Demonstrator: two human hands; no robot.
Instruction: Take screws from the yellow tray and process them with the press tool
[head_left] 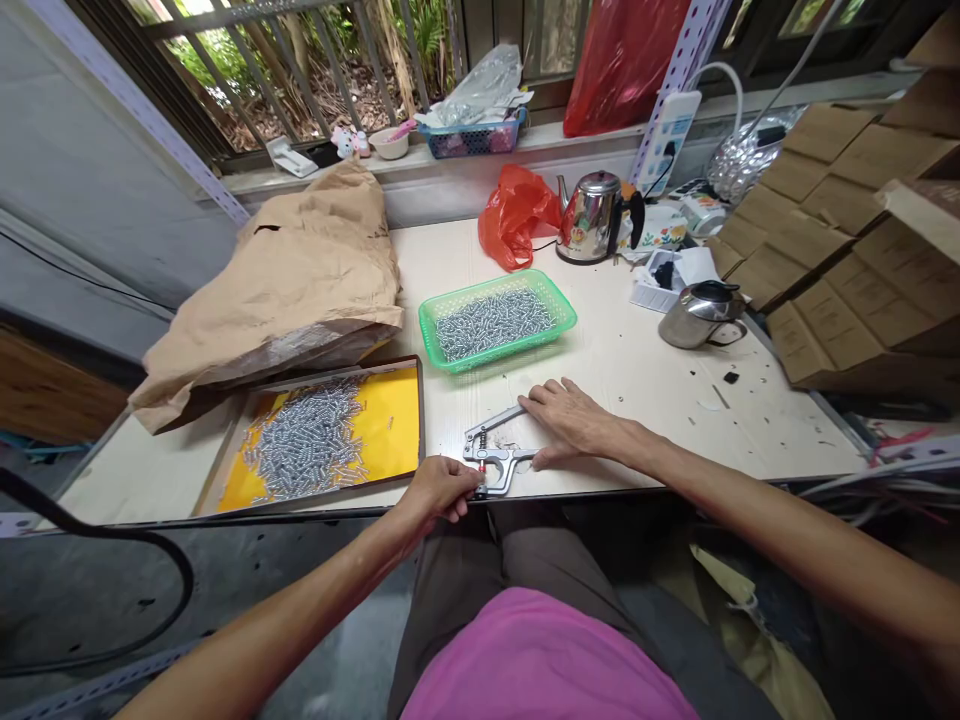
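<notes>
Hand-press pliers [512,465] in silvery metal lie near the table's front edge, their handles spread and a small coil spring showing between them. My right hand [570,420] rests around the handle ends, fingers on the upper handle and thumb by the lower one. At the jaw end, beside a small red part, my left hand [444,487] is closed in a pinch; what it holds is too small to make out. Left of it, a shallow tray [421,420] with a yellow lining bears a heap of small silvery metal pieces [304,440]. Similar pieces fill a green basket [559,290] behind the pliers.
A large brown paper bag [300,260] stands behind the tray. Towards the back are a red plastic bag [517,215] and a steel kettle [592,215]. On the right are a metal pot [694,318], a white box [652,290] and stacked cardboard boxes [847,250].
</notes>
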